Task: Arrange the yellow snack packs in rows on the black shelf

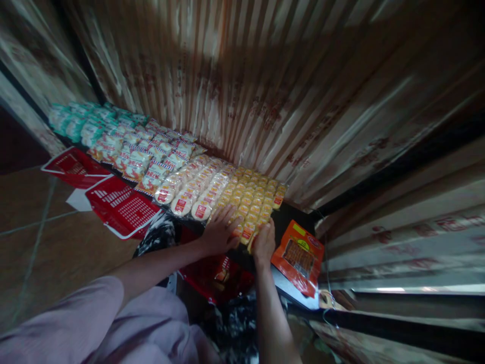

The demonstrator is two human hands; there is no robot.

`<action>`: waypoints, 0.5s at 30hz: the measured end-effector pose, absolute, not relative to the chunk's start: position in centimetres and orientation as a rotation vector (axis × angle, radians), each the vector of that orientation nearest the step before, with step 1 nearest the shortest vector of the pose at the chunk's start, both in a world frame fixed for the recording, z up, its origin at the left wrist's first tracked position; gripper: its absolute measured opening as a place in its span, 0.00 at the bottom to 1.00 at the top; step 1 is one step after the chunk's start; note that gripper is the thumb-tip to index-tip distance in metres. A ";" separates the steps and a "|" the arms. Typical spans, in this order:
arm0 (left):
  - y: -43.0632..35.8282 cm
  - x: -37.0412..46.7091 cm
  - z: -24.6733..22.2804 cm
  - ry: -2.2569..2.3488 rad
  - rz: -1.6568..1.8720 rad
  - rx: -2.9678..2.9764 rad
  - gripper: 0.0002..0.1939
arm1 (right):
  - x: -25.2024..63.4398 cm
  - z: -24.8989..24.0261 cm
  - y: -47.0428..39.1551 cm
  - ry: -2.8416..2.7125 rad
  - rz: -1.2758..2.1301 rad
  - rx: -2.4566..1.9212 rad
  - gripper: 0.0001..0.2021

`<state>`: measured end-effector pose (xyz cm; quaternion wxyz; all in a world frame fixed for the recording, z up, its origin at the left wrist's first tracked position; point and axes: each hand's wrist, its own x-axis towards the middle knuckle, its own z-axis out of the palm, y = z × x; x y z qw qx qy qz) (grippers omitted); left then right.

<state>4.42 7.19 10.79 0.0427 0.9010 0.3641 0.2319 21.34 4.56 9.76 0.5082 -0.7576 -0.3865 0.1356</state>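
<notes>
Rows of small yellow snack packets (250, 205) lie side by side on a black shelf. My left hand (222, 233) rests flat on the front left part of these rows, fingers spread. At their front right corner, my right hand (264, 243) has its fingers curled around the end of the outermost row; the end packet is partly hidden under it. Left of the yellow packets are long clear packs of round white crackers (189, 189), their red labels facing me. An orange snack bag (299, 257) with a window lies apart, right of my right hand.
White-and-blue snack bags (140, 154) and green-and-white bags (85, 121) fill the shelf's left end. Red baskets (121, 205) hang or stand along the front edge. Behind rises a pleated, printed plastic sheet (242, 91). Tiled floor (34, 242) shows at left.
</notes>
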 end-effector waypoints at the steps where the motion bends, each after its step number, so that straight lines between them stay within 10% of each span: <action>1: 7.3 4.4 10.8 1.110 0.707 2.761 0.29 | 21.3 9.7 4.6 -0.934 0.307 -1.829 0.36; 15: 7.4 4.2 9.9 1.076 0.846 2.773 0.29 | 20.8 10.4 3.6 -0.892 0.328 -1.806 0.38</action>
